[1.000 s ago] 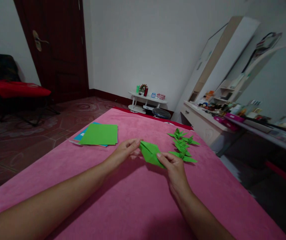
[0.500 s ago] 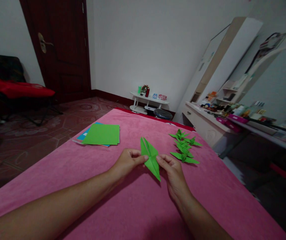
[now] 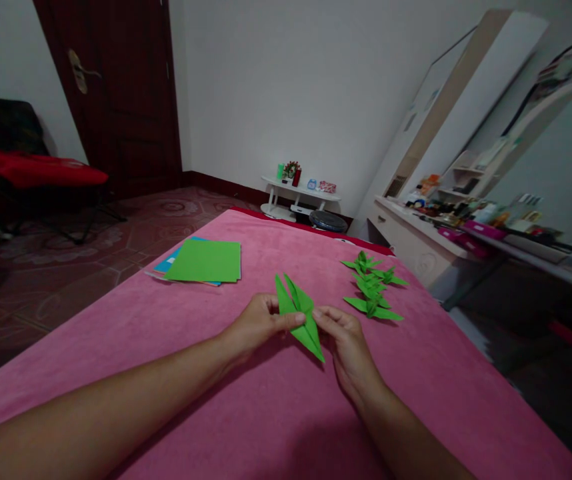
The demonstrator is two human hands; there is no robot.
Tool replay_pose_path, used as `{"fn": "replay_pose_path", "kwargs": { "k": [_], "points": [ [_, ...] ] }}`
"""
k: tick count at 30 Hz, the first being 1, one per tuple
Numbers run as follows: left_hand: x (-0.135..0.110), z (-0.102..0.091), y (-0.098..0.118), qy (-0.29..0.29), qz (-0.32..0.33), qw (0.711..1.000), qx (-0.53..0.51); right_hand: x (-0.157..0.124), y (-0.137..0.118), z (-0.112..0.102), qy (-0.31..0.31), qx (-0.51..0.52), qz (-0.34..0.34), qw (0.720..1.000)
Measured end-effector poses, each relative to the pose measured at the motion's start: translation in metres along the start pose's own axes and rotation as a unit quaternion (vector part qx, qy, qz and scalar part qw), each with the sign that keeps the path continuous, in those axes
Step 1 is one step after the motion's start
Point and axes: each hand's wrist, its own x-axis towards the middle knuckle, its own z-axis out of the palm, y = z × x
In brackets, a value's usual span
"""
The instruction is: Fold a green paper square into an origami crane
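Paper [image 3: 310, 331], folded green, shows its two upper points spread wider than before; my left hand [image 3: 257, 324], thumb across it, and my right hand [image 3: 349, 337], fingertips at its edge, pinch it over pink cloth [image 3: 266, 417], nearer than green folded shapes [image 3: 369, 285] and stacked sheets [image 3: 206, 261]

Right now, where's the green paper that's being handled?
In the head view, the folded green paper is near the picture's middle, held by the left hand and right hand, right of the paper stack and left of the green origami figures.
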Motion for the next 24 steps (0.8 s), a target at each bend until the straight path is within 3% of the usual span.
{"fn": "replay_pose_path", "kwargs": {
  "k": [8, 24],
  "points": [
    [0.001, -0.001, -0.004, 0.032, 0.005, 0.999, 0.026, -0.001, -0.002, 0.002, 0.050, -0.093, -0.108, 0.989],
    [-0.003, 0.010, -0.004, 0.076, -0.023, 0.997, -0.012, -0.002, -0.005, 0.006, 0.068, -0.218, -0.115, 0.967]
  ]
}}
